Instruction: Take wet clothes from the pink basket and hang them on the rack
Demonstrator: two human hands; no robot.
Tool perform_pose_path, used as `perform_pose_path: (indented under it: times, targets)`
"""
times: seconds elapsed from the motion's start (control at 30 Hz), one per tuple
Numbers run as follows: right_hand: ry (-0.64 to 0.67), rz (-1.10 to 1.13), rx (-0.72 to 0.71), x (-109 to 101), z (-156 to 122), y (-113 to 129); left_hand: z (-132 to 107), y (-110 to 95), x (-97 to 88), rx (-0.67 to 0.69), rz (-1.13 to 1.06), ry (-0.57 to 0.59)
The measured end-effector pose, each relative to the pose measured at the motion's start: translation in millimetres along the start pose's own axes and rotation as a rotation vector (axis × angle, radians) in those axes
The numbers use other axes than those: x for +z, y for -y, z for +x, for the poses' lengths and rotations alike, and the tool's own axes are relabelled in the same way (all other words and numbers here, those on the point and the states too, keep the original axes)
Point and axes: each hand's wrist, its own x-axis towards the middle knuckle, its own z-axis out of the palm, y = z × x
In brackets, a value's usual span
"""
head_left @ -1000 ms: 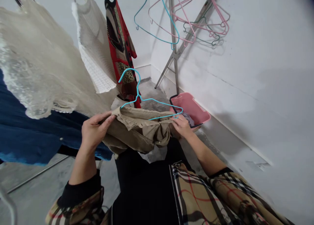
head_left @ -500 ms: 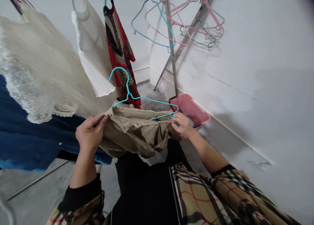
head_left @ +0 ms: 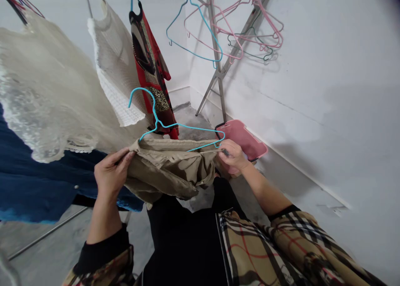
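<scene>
A crumpled khaki garment [head_left: 168, 169] hangs between my two hands at waist height. My left hand [head_left: 111, 173] pinches its left end, fingers closed on the cloth. My right hand [head_left: 233, 157] grips the right end together with the corner of a turquoise wire hanger [head_left: 175, 125], whose hook rises up and to the left above the garment. The hanger's lower bar lies along the garment's top edge.
A pink laundry basket [head_left: 246, 138] sits on the floor by the white wall. A cream lace garment [head_left: 46, 94], a white knit top [head_left: 115, 78], a red patterned piece [head_left: 150, 65] and dark blue cloth [head_left: 34, 186] hang left. Empty pink and blue hangers [head_left: 231, 28] dangle on a grey rack [head_left: 218, 61].
Both hands shifted left with the garment, and the hanger's hook swung further left. The khaki cloth is stretched a little wider between the hands.
</scene>
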Motion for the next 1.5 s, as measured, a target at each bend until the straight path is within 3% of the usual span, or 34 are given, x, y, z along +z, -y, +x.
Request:
perform_pose_path:
  times: [0.23,0.4,0.57,0.83,1.03,1.23,1.4,1.5]
  targets:
    - [-0.059,-0.029,-0.119,-7,12,-14,0,14,8.2,0.095,-0.061,-0.077]
    - [-0.036,-0.059,-0.128,-15,17,-21,0,20,9.8,0.191,-0.057,-0.034]
    - [-0.057,-0.072,-0.06,-19,21,-22,-3,19,10.1,0.242,-0.093,0.004]
    - [-0.19,-0.163,0.062,-5,16,-15,-8,11,4.6,0.248,-0.133,0.078]
    - [-0.331,-0.191,0.127,0,20,-12,-8,7,3.5,0.246,-0.185,0.013]
    - [-0.279,-0.145,0.115,-3,20,-14,-7,8,2.8,0.237,-0.128,-0.009]
    - [-0.248,-0.072,0.046,-7,17,-20,-8,7,1.5,0.28,-0.116,0.072]
    - [-0.265,-0.062,0.016,-11,18,-22,-12,3,2.0,0.304,0.013,0.155]
